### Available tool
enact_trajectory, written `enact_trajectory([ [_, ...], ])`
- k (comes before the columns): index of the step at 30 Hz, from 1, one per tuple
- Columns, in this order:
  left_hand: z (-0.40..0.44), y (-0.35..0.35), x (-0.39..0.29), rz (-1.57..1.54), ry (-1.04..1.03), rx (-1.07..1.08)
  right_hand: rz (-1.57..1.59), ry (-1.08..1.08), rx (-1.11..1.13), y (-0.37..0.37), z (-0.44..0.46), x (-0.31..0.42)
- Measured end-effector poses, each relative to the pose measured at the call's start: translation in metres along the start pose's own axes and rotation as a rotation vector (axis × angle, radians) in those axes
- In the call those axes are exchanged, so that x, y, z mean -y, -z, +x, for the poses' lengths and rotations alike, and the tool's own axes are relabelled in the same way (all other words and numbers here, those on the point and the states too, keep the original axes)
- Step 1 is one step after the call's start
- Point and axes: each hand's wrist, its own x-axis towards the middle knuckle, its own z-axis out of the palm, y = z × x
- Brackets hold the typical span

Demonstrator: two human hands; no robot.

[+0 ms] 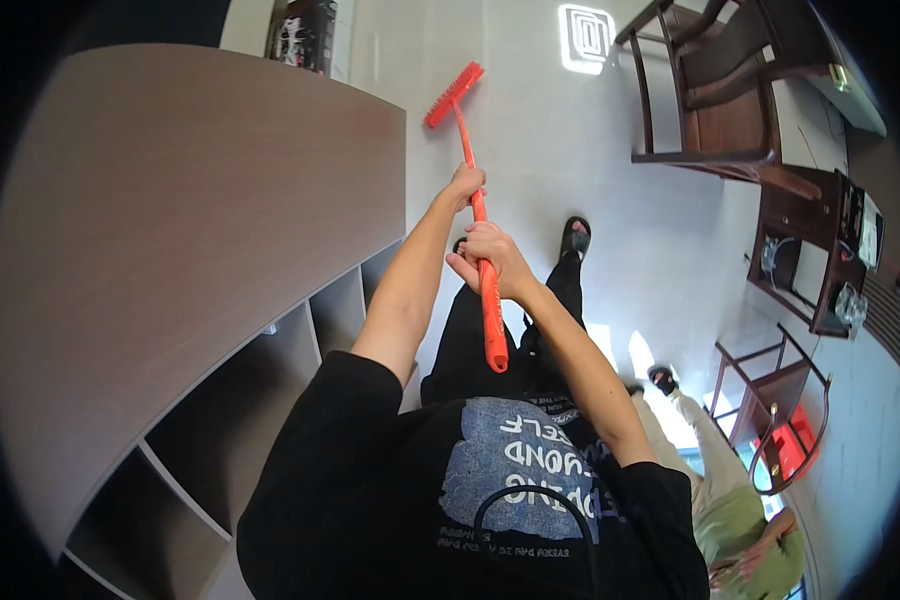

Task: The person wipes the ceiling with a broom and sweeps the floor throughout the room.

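A red long-handled floor brush [492, 315] runs from in front of my torso out toward the floor. Its bristled head [454, 95] is at the far end, near the corner of the wooden counter. My left hand [466, 186] is closed round the handle, on the part nearer the head. Closer to my body, my right hand [497, 258] wraps the same handle, its thumb sticking out to the left. The handle's rounded end, with a hanging hole, points back at my shirt.
On the left is a large wooden counter [210, 170] with open compartments [240, 400] below. Dark wooden chairs [705, 90] and a small side table [800, 240] stand on the right. Another person [750, 530] in a green top is at the lower right. Pale glossy floor [530, 130] lies ahead.
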Motion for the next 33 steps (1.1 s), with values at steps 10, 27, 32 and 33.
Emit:
enact_trajectory([
  [10,-0.066,-0.064,0.086,0.194,0.263,0.353,-0.026,-0.239,-0.189,0.042,-0.086,0.055],
  [27,0.010,0.000,-0.045,-0.090,-0.033,0.104,-0.101,-0.043,-0.252,0.029,0.028,0.007],
  [32,0.071,-0.001,-0.028,-0.013,0.042,0.112,0.111,-0.376,-0.426,0.015,0.045,-0.026],
  [33,0.069,0.001,-0.013,-0.036,0.061,0.110,0.110,-0.392,-0.400,0.008,0.040,-0.027],
])
